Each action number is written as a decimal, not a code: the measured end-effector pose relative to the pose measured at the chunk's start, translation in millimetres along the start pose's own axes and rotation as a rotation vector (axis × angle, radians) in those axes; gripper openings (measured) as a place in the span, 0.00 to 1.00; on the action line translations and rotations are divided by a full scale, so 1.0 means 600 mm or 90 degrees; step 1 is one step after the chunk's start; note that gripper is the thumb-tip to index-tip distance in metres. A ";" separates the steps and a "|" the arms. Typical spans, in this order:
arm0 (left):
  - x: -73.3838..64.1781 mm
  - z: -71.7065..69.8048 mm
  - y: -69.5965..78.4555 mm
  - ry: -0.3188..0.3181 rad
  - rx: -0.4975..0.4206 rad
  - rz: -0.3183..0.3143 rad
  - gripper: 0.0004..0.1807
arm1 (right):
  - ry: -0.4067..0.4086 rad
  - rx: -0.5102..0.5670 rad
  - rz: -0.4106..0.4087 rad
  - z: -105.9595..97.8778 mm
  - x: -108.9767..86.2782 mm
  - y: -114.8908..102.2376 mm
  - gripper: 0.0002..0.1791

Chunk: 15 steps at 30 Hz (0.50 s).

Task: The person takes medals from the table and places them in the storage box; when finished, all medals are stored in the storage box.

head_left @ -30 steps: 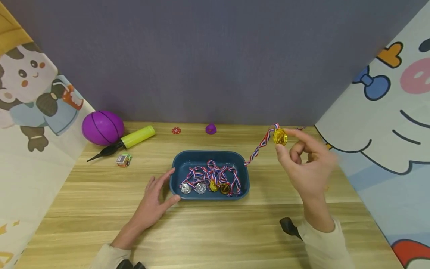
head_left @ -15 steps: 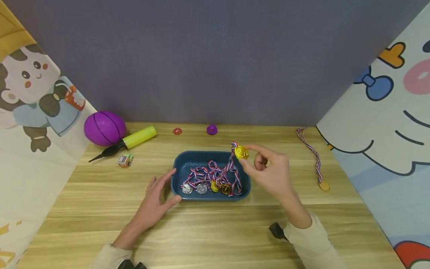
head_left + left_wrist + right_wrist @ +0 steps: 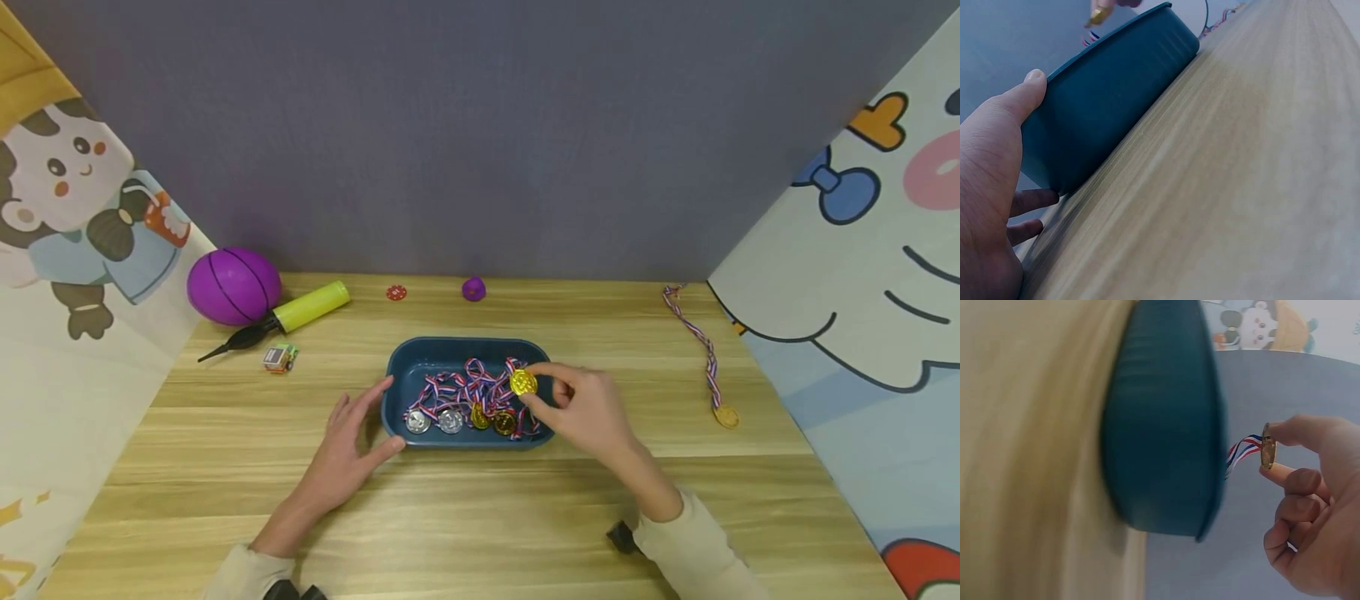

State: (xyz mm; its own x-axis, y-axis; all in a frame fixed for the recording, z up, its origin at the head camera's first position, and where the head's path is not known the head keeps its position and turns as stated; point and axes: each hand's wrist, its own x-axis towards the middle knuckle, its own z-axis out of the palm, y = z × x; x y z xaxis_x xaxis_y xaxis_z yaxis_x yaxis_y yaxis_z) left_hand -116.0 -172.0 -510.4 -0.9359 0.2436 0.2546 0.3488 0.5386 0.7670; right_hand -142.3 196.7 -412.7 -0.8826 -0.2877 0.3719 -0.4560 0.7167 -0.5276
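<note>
My right hand [image 3: 588, 411] pinches a gold medal [image 3: 523, 382] by its edges between thumb and forefinger, above the right part of a dark blue tub [image 3: 442, 342]. In the right wrist view the medal [image 3: 1268, 446] stands edge-on over the rim, its striped ribbon hanging into the tub. Two silver medals [image 3: 450, 421] and two gold ones [image 3: 504, 422] lie inside along the near wall, among tangled red, white and blue ribbons [image 3: 450, 387]. At the tub's left end rests my left hand [image 3: 337, 458], fingers spread and thumb at the rim.
Another gold medal [image 3: 726, 416] lies on the table at the right, its ribbon stretched backward. On the left are a purple ball [image 3: 234, 286], a yellow hand pump [image 3: 311, 307] and a toy truck [image 3: 280, 357]. A red chip [image 3: 396, 292] and small purple object [image 3: 473, 289] sit at the back.
My right hand has carried the gold medal leftward and down, from right of the tub to over its inside. The medal on the right table has come into full view. My left hand stays put.
</note>
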 end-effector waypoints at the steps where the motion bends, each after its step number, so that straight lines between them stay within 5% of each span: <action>1: 0.000 0.000 0.000 0.000 0.000 0.000 0.49 | -0.014 -0.005 0.011 0.002 -0.002 0.002 0.17; 15: 0.000 0.000 0.004 -0.002 -0.004 -0.009 0.49 | -0.110 -0.058 0.063 0.016 -0.013 0.031 0.17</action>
State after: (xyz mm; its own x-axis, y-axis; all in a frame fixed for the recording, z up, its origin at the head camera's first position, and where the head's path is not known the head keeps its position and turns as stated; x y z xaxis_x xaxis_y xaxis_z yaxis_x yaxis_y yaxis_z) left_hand -115.4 -170.9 -508.5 -0.9405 0.2381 0.2424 0.3355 0.5373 0.7738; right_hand -144.8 206.1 -432.7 -0.9327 -0.3117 0.1816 -0.3607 0.7994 -0.4805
